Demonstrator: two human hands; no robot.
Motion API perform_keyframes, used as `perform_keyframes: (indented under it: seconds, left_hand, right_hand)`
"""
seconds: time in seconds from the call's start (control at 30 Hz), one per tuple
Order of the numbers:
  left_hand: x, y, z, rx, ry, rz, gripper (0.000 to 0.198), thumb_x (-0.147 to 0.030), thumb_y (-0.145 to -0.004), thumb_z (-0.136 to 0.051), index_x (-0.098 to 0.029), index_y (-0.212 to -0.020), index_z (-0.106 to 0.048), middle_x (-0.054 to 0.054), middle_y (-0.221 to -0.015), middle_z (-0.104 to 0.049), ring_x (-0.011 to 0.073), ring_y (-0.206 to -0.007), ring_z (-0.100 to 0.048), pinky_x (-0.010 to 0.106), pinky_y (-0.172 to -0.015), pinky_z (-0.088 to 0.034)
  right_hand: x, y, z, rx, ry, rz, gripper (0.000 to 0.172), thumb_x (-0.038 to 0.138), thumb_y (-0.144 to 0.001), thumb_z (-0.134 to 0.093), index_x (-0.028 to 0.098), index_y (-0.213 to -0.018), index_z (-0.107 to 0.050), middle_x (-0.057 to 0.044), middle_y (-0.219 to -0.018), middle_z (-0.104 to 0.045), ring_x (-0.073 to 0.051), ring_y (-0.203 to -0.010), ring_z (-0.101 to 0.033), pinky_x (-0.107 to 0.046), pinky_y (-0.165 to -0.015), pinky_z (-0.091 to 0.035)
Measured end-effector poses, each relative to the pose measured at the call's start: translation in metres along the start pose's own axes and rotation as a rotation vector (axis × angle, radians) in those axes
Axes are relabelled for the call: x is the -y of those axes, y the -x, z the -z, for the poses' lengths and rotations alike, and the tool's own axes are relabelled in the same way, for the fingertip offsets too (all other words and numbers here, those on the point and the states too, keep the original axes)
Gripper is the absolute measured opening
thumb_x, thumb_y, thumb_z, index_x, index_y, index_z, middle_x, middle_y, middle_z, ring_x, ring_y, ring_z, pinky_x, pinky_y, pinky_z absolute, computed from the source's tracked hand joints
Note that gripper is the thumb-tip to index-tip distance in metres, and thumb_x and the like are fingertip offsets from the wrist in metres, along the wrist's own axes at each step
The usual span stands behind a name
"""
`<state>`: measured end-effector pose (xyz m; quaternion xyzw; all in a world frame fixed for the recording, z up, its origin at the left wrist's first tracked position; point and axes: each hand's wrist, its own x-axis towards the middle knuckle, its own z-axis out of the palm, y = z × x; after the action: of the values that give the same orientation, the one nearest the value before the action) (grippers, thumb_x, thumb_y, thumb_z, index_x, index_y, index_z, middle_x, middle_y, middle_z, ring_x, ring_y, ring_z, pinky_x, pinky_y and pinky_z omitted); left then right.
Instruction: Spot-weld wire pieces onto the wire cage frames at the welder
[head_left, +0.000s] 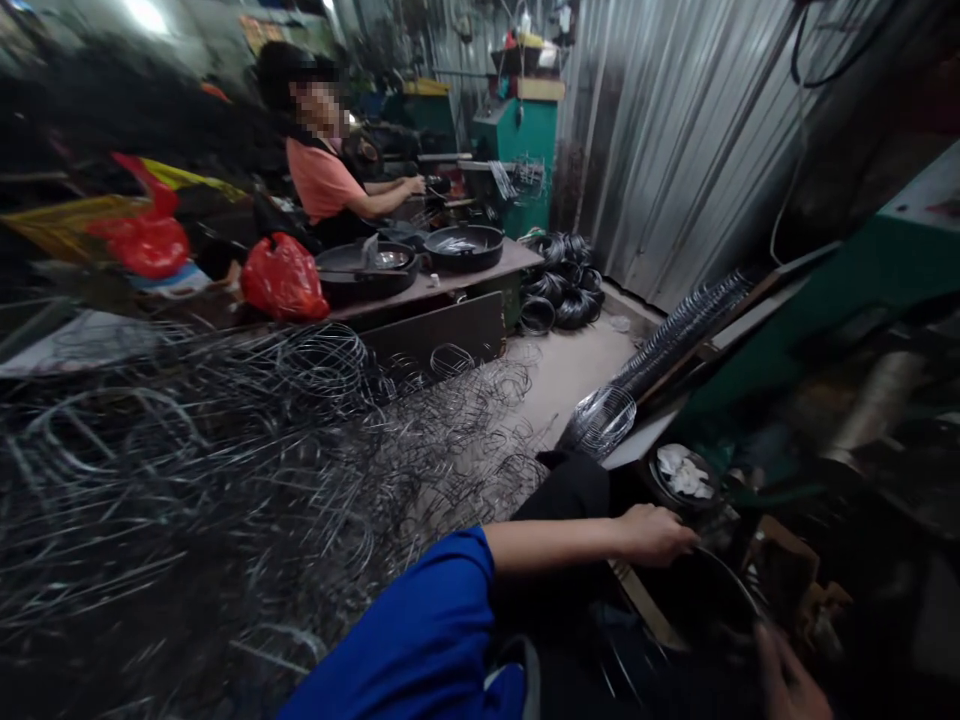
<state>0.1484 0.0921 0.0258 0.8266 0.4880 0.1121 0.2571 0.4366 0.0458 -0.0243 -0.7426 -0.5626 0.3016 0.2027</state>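
My left hand [654, 535] is closed, with its fingertips pinching one end of a curved metal wire [739, 582]. The wire bows over to the right and down, where it meets the fingers of my right hand [791, 675]. That hand is dim, blurred and partly cut off by the lower edge, but its fingers appear closed on the wire. Whether the wire makes a full ring is hidden in the dark. Below my hands lies a wooden strip [649, 605]. Beyond my left hand stands a round container [656, 480] with crumpled white material in it.
A heap of bent wire frames [360, 450] spreads over the floor to the left. Stacked wire rings [660, 345] lean at the right beside a green machine [810, 330]. Across the way a co-worker [326, 190] sits at a bench [517, 258] with black pans [465, 250].
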Motion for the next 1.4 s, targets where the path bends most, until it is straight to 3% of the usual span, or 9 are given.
perform_keyframes:
  seconds: [0.13, 0.23, 0.4, 0.57, 0.9, 1.23, 1.4]
  left_hand:
    - [-0.003, -0.018, 0.032, -0.16, 0.071, 0.019, 0.029, -0.031, -0.089, -0.057, -0.029, -0.116, -0.068, 0.007, -0.098, -0.069, 0.0247, -0.087, -0.068, 0.033, -0.075, -0.052]
    - [-0.004, -0.027, 0.051, -0.217, 0.109, -0.002, 0.019, -0.027, -0.088, -0.059, -0.025, -0.102, -0.072, 0.007, -0.089, -0.069, 0.022, -0.083, -0.067, 0.029, -0.077, -0.051]
    - [0.005, -0.029, 0.051, -0.257, 0.201, -0.078, 0.017, -0.023, -0.089, -0.058, -0.02, -0.097, -0.073, 0.008, -0.084, -0.069, 0.0212, -0.082, -0.066, 0.028, -0.079, -0.051]
    - [0.013, -0.037, 0.043, -0.284, 0.265, -0.154, 0.018, -0.02, -0.09, -0.056, -0.018, -0.096, -0.072, 0.008, -0.088, -0.071, 0.0205, -0.084, -0.067, 0.03, -0.082, -0.051]
    - [0.008, -0.053, 0.047, -0.375, 0.291, -0.218, 0.015, -0.016, -0.09, -0.057, -0.015, -0.094, -0.072, 0.007, -0.088, -0.074, 0.0171, -0.081, -0.068, 0.026, -0.077, -0.049]
    - [0.007, -0.058, 0.064, -0.386, 0.16, -0.247, 0.021, -0.016, -0.092, -0.05, -0.016, -0.093, -0.071, 0.007, -0.086, -0.069, 0.0165, -0.076, -0.064, 0.026, -0.072, -0.047]
    - [0.006, -0.056, 0.075, -0.378, 0.07, -0.247, 0.022, -0.016, -0.093, -0.049, -0.016, -0.096, -0.071, 0.008, -0.088, -0.069, 0.0162, -0.075, -0.065, 0.025, -0.071, -0.047]
  right_hand:
    - [0.044, -0.016, 0.014, -0.073, 0.054, 0.211, 0.077, 0.076, -0.076, -0.044, 0.017, -0.117, -0.072, -0.015, -0.114, -0.073, -0.04, -0.115, -0.063, -0.049, -0.095, -0.053]
    - [0.077, -0.027, 0.022, -0.107, 0.092, 0.329, 0.067, 0.066, -0.084, -0.045, 0.023, -0.13, -0.066, -0.011, -0.114, -0.073, -0.036, -0.109, -0.067, -0.046, -0.089, -0.056]
    - [0.102, -0.023, 0.02, -0.093, 0.142, 0.486, 0.046, 0.045, -0.094, -0.044, 0.024, -0.125, -0.069, -0.01, -0.106, -0.076, -0.031, -0.1, -0.071, -0.041, -0.086, -0.057]
    - [0.107, -0.022, 0.022, -0.026, 0.215, 0.403, 0.042, 0.038, -0.099, -0.041, 0.025, -0.131, -0.064, -0.008, -0.102, -0.077, -0.028, -0.088, -0.074, -0.038, -0.077, -0.058]
    - [0.107, -0.033, 0.034, -0.086, 0.206, 0.455, 0.036, 0.034, -0.099, -0.045, 0.028, -0.129, -0.065, -0.004, -0.122, -0.071, -0.026, -0.103, -0.071, -0.037, -0.088, -0.057]
    - [0.13, -0.034, 0.041, -0.116, 0.393, 0.404, 0.038, 0.032, -0.1, -0.045, 0.033, -0.135, -0.06, -0.004, -0.11, -0.075, -0.025, -0.088, -0.074, -0.032, -0.074, -0.056]
    - [0.141, -0.032, 0.046, -0.095, 0.35, 0.382, 0.037, 0.033, -0.1, -0.044, 0.033, -0.133, -0.061, -0.004, -0.112, -0.075, -0.028, -0.096, -0.072, -0.035, -0.077, -0.056]
